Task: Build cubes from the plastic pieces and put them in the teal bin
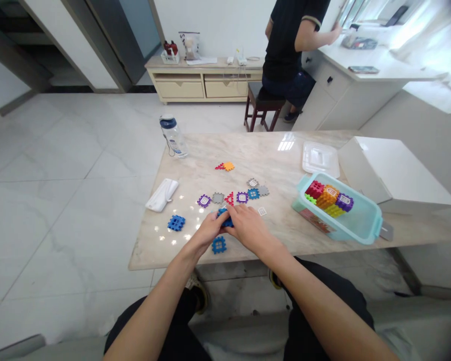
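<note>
Near the table's front edge, my left hand [209,226] and my right hand [247,223] meet around a blue building piece [226,220], partly hidden by the fingers. Both hands are closed on it. Just below them lies a blue window-shaped piece [218,245], and to the left a stack of blue pieces [176,223]. Beyond the hands runs a row: a purple piece [204,201], a grey piece [218,198], a red triangle piece [229,198], another purple piece [242,197] and a blue window piece [253,194]. Farther back is an orange piece [229,166] beside a red one.
A teal bin [361,225] with stacked colored pieces stands at right, by a white lid [320,159] and a white box [402,170]. A water bottle [175,138] and a white packet [162,194] are at left. Another person [291,45] sits on a stool beyond.
</note>
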The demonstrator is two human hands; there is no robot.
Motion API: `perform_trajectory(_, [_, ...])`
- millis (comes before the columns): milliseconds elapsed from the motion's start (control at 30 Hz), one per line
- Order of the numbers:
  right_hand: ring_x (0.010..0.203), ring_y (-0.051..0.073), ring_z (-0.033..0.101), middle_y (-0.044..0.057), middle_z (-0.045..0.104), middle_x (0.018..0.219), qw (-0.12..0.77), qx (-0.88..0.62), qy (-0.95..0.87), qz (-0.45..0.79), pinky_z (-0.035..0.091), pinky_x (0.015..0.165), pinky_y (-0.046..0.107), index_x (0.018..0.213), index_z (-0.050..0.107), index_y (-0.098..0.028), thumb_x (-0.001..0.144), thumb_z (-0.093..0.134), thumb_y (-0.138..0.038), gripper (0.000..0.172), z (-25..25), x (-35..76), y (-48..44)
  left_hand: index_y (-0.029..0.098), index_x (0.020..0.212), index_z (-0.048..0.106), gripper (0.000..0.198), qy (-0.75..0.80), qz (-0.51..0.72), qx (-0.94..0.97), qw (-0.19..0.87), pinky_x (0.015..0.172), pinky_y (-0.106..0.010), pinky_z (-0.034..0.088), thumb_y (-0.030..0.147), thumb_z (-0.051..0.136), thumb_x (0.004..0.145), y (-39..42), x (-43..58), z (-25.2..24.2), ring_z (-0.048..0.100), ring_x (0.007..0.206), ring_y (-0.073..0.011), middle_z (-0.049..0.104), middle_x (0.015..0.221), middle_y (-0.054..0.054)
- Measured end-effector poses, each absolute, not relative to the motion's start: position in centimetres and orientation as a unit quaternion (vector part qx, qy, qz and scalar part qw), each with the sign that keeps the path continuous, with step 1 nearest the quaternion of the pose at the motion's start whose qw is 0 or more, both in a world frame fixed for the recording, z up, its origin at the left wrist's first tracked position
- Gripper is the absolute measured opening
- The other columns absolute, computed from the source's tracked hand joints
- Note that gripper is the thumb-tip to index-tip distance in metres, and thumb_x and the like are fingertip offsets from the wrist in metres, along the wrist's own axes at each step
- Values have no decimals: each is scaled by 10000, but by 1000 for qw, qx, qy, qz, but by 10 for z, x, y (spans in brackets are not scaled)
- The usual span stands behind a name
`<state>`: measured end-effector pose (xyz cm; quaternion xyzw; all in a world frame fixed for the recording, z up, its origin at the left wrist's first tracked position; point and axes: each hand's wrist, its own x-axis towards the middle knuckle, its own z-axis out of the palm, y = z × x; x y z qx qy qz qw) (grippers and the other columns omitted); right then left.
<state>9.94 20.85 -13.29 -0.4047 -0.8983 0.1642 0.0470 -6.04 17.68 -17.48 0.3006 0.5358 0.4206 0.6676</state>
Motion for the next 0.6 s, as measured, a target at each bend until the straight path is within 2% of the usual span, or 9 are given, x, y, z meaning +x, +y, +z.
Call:
perform_trajectory(100, [1353,340,660,214,715,1436,74,-387,-900,185,535,1121,470,1501,601,-99,972,837,-258,601,-138,93,209,123,859,747,576,547,429,302,652,682,-256,469,673,894,774,175,-60,-175,579,721,-147,689,759,-27])
perform_trajectory(200, [1309,338,702,203,744,1392,90,-387,-893,211,553,1115,461,1451,646,-110,944,848,-221,557,-141,91,213,122,876,762,491,541,447,289,651,695,-253,491,584,908,799,173,-62,-172,626,761,-160,735,810,-47])
perform_trajectory(367, [1297,298,737,156,757,1414,184,-345,-871,298,571,1122,441,1459,666,-191,915,878,-218,585,-146,98,231,131,1058,813,358,409,502,191,738,860,-324,623,426,877,866,174,-78,-163,744,904,-205,826,1041,-107])
perform_trajectory(467, [1302,297,739,155,762,1408,238,-309,-862,325,575,1131,445,1465,669,-185,889,905,-212,623,-143,103,238,132,1093,816,294,362,510,164,762,886,-330,639,374,832,927,174,-87,-159,790,917,-217,845,1064,-124])
perform_trajectory(600, [1304,284,742,131,769,1400,276,-276,-851,351,579,1140,440,1458,678,-214,908,895,-236,592,-130,107,235,125,1127,827,350,334,507,205,767,942,-351,642,406,866,922,171,-90,-156,821,1044,-279,856,1093,-152])
